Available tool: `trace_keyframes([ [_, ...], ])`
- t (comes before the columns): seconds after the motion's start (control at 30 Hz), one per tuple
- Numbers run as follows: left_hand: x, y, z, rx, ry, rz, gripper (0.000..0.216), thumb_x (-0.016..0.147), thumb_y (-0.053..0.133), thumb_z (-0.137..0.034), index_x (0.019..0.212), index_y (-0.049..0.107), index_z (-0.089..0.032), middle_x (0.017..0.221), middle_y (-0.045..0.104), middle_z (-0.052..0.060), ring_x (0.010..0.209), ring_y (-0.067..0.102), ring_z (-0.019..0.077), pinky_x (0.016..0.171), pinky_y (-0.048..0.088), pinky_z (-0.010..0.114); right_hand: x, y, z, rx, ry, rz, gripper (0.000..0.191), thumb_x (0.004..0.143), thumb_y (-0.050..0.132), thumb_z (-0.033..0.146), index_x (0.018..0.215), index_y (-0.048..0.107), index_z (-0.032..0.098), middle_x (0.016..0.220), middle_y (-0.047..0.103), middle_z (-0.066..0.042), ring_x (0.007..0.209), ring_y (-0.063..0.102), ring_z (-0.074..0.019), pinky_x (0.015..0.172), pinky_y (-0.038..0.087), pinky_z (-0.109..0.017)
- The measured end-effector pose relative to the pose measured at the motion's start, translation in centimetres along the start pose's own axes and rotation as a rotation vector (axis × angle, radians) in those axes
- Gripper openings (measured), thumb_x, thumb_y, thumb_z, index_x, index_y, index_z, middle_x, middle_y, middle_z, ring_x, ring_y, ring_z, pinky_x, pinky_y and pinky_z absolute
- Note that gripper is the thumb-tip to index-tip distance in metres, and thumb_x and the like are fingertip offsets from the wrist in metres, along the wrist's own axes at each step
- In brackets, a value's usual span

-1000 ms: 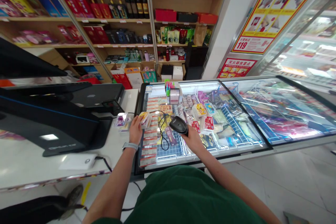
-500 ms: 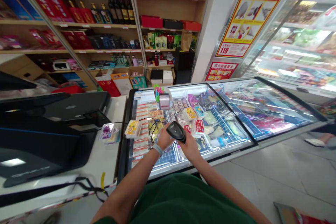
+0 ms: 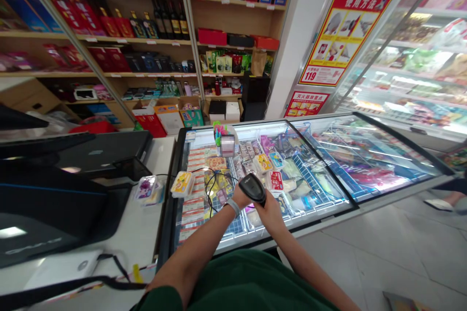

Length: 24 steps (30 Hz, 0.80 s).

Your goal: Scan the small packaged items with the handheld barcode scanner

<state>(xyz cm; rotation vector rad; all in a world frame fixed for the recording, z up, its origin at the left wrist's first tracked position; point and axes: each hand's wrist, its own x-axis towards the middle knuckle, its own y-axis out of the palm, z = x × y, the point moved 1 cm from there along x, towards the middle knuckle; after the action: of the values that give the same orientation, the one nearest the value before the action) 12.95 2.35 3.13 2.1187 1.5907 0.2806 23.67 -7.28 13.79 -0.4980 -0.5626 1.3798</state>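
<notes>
A black handheld barcode scanner [image 3: 252, 188] is in front of me above the freezer's glass lid, its rounded head toward the upper left. My right hand [image 3: 270, 211] is wrapped round its handle. Close against the scanner's left side is my left hand [image 3: 240, 198], with a watch band [image 3: 232, 206] on the wrist; its fingers are hidden behind the scanner head. The scanner's black cord [image 3: 208, 185] loops over the glass to the left. Just right of the scanner stand red-labelled tubs [image 3: 275, 181], with a yellow-labelled tub [image 3: 263, 162] and a blue-labelled tub [image 3: 276, 159] behind.
More yellow-labelled tubs [image 3: 181, 183] sit at the freezer's left edge. On the white counter [image 3: 146, 228], clear packs [image 3: 146, 188] lie beside a black monitor [image 3: 54, 209]. A cup of colourful items [image 3: 220, 132] stands at the freezer's back. Shelves of boxes and bottles rise beyond.
Both hands and the scanner have shifted a little to the right, and the scanner now covers a red pack that showed beside it. The camera view has tilted slightly.
</notes>
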Motion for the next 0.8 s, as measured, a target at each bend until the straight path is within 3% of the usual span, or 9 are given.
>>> trace_keyframes([
  [0.17,-1.9,-4.0,-3.0,-0.085,-0.097,-0.041,0.032,0.075,0.073,-0.031,0.104,0.063,-0.021,0.096,0.068,0.006,0.087,0.063,0.0178,0.079,0.052,0.033,0.5,-0.1,0.7,0.068,0.011,0.016,0.029,0.078,0.058,0.026,0.106,0.057,0.018,0.099,0.068,-0.009,0.093,0.064,-0.0246,0.082,0.048,-0.035],
  [0.27,-3.9,-6.0,-5.2,-0.183,-0.135,-0.029,0.039,0.077,0.069,-0.039,0.111,0.060,-0.021,0.100,0.069,0.008,0.087,0.066,0.0200,0.081,0.051,0.036,0.6,-0.2,1.5,0.102,0.006,0.046,0.033,0.077,0.059,0.026,0.109,0.058,0.017,0.102,0.069,-0.009,0.096,0.064,-0.0245,0.084,0.049,-0.036],
  [0.37,-5.5,-7.2,-7.3,-0.277,-0.124,-0.009,0.044,0.078,0.065,-0.043,0.113,0.059,-0.018,0.109,0.068,0.012,0.099,0.065,0.0250,0.091,0.048,0.042,0.7,-0.3,2.3,0.100,-0.009,0.078,0.035,0.076,0.060,0.025,0.110,0.059,0.016,0.102,0.069,-0.010,0.096,0.064,-0.0251,0.084,0.048,-0.036],
  [0.57,-6.4,-7.4,-10.4,-0.413,-0.015,0.007,0.058,0.075,0.057,-0.049,0.121,0.056,-0.014,0.127,0.059,0.015,0.121,0.054,0.0313,0.101,0.042,0.047,0.8,-0.1,3.5,0.135,-0.030,0.164,0.039,0.076,0.062,0.027,0.113,0.060,0.017,0.103,0.070,-0.009,0.098,0.065,-0.0257,0.086,0.049,-0.038],
  [0.8,-6.5,-6.3,-12.5,-0.443,0.096,0.007,0.064,0.072,0.055,-0.049,0.125,0.055,-0.014,0.134,0.055,0.016,0.127,0.048,0.0338,0.103,0.040,0.051,0.8,0.4,4.7,0.161,-0.014,0.177,0.035,0.076,0.064,0.032,0.107,0.064,0.016,0.099,0.071,-0.009,0.096,0.066,-0.0269,0.084,0.050,-0.039],
])
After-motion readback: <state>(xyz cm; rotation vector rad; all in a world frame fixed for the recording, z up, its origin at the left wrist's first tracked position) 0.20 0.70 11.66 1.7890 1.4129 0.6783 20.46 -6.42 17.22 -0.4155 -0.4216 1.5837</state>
